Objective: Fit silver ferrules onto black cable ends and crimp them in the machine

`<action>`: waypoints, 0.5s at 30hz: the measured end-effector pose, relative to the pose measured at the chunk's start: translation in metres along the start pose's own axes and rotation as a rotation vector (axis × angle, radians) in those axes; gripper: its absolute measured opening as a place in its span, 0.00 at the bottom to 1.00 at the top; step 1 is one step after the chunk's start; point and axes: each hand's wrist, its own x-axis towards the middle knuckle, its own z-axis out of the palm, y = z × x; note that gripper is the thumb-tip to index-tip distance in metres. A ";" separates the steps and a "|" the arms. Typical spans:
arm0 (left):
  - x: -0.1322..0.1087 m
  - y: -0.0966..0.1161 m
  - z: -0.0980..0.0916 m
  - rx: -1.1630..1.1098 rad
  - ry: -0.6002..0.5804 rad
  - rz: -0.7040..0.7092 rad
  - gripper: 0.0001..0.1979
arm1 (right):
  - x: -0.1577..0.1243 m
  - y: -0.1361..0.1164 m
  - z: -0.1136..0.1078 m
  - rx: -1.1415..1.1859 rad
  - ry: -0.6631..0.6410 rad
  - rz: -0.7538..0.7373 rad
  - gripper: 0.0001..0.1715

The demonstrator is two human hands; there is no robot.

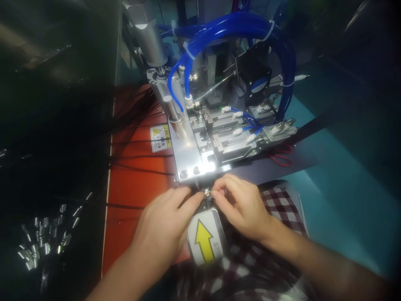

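Note:
My left hand (164, 223) and my right hand (239, 205) meet fingertip to fingertip just below the front edge of a small pneumatic machine (216, 133). Both hands pinch a tiny shiny metal piece (207, 193) between them, with a thin dark cable running to it. Right under the fingers sits a grey plate with a yellow arrow label (204, 239) pointing toward the machine. The machine's polished base plate (188, 161) with two screws lies directly above the fingertips.
Blue air hoses (232, 29) arch over the machine. Several black cables (138, 161) cross an orange surface (134, 184) with a warning sticker (160, 137). Small shiny metal sleeves (44, 238) lie heaped at the left. Checked cloth (278, 200) lies under my right arm.

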 end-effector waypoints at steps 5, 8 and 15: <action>0.000 0.000 0.000 -0.002 -0.006 0.006 0.17 | 0.002 -0.002 0.003 -0.051 0.004 -0.008 0.07; -0.002 -0.001 0.001 -0.006 0.000 0.005 0.17 | 0.002 -0.002 0.003 -0.043 0.013 -0.004 0.07; -0.010 -0.005 0.006 -0.035 -0.074 -0.022 0.21 | -0.007 0.006 0.009 0.309 -0.004 0.233 0.06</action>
